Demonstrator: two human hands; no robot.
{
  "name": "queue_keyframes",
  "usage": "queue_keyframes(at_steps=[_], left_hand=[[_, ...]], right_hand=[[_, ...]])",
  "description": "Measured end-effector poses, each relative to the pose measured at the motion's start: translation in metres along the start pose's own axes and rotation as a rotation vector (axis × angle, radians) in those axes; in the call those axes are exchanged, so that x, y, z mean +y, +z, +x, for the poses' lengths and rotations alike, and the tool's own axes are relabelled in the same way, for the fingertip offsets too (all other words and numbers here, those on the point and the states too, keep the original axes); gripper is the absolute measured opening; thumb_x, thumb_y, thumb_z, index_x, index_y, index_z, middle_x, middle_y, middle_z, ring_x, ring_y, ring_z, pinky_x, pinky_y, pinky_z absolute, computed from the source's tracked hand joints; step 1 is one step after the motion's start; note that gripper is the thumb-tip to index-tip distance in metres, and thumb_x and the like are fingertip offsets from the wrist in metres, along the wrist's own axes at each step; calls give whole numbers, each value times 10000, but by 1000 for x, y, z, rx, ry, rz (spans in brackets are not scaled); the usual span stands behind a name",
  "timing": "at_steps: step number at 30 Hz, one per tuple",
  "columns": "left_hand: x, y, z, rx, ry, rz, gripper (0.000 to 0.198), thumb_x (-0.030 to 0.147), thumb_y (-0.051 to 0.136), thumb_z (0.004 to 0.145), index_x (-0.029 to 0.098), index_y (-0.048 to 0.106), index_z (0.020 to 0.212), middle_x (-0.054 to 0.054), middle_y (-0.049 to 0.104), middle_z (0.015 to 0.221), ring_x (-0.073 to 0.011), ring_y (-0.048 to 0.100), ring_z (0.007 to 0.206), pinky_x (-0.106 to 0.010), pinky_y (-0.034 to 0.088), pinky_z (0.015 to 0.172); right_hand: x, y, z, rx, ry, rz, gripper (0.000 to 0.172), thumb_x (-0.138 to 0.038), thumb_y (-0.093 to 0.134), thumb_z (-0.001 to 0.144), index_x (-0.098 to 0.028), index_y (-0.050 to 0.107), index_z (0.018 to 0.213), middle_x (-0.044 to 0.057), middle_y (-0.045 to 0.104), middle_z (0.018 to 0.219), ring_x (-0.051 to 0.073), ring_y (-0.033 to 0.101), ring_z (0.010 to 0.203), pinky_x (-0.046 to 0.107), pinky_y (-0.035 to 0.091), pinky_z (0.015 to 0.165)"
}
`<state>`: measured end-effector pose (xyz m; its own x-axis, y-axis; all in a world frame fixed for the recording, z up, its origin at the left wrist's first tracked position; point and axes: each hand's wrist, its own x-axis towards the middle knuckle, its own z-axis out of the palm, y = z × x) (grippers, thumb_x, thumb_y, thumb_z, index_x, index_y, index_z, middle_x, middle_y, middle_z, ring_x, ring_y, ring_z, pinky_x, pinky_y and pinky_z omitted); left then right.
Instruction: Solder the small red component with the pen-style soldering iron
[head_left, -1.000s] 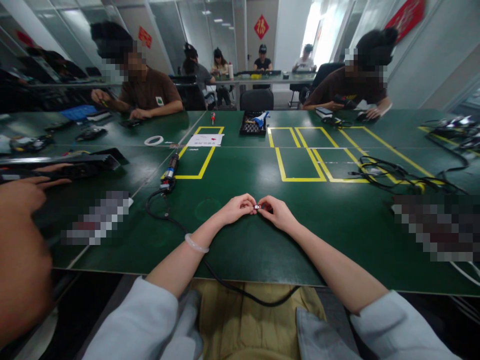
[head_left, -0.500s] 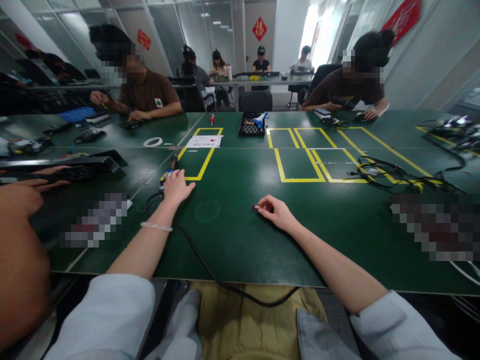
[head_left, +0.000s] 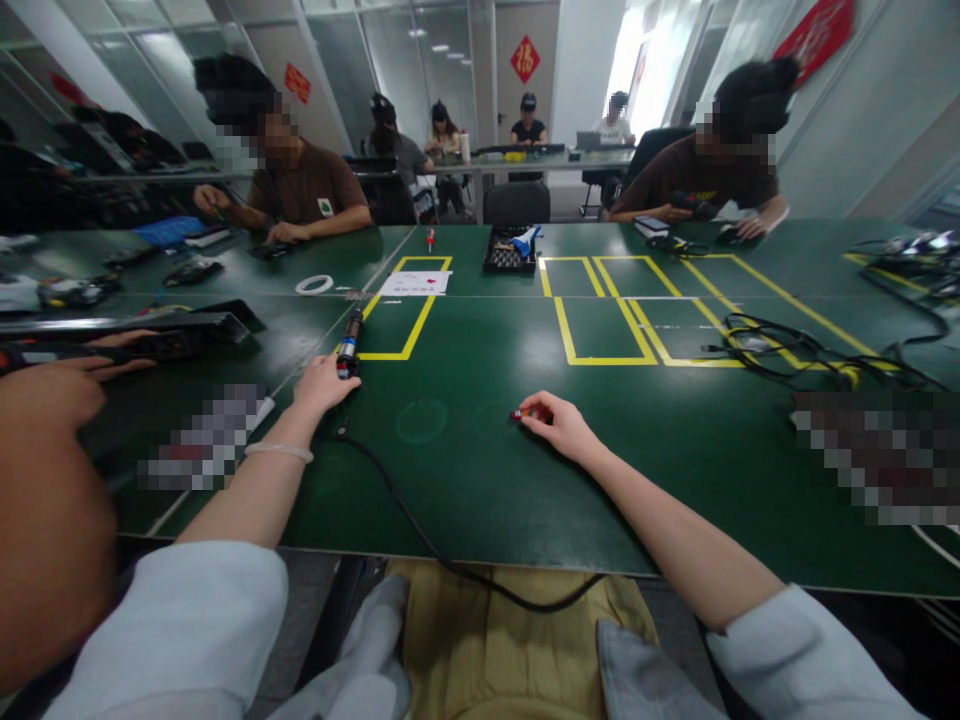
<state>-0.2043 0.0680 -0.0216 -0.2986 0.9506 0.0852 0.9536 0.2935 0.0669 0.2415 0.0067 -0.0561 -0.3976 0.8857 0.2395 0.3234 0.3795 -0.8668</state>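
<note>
My left hand is at the near end of a dark cylindrical tool with a blue band, which lies on the green table. My thumb is right of that end and my fingers are left of it, partly hidden, so the grip looks closed around it. A black cable runs from just below this hand across the table edge towards my lap. My right hand rests on the table with thumb and fingers pinched. A small red-and-dark piece sticks out from its fingertips; its kind is too small to make out.
Yellow tape rectangles mark the table. A black tray holds a blue-and-white item, and a paper sheet lies left of it. Tangled cables are on the right. A co-worker's arm reaches in at left.
My left hand has drawn back from over the cylindrical tool to its near end, uncovering more of it. The cable's end now shows below the hand. My right hand stays put.
</note>
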Motion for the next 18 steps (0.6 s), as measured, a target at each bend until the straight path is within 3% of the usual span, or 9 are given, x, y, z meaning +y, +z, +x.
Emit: queue_keyframes(at_steps=[7,14,18], left_hand=[[42,-5,-24,-3,-49,12,593,514,563,727,129,519,1176,-207,489,1251,-370,533,1092,-464,482,833],[100,2,-58,44,88,-14,548,496,528,753,161,511,1186,-171,496,1211,-341,528,1073,-437,501,796],[135,5,-79,53,205,-59,519,462,537,759,168,505,1186,-159,499,1194,-325,530,1054,-421,504,775]], right_hand=[[1,1,1,10,5,-7,181,-279,617,806,-164,611,947,-19,560,691,108,502,605,229,424,589],[-2,0,0,16,-25,8,188,-264,600,817,-174,590,981,-3,590,778,105,491,622,223,418,589],[-2,-1,0,23,-80,-24,108,-246,578,841,-182,597,925,1,583,803,107,486,637,230,413,615]])
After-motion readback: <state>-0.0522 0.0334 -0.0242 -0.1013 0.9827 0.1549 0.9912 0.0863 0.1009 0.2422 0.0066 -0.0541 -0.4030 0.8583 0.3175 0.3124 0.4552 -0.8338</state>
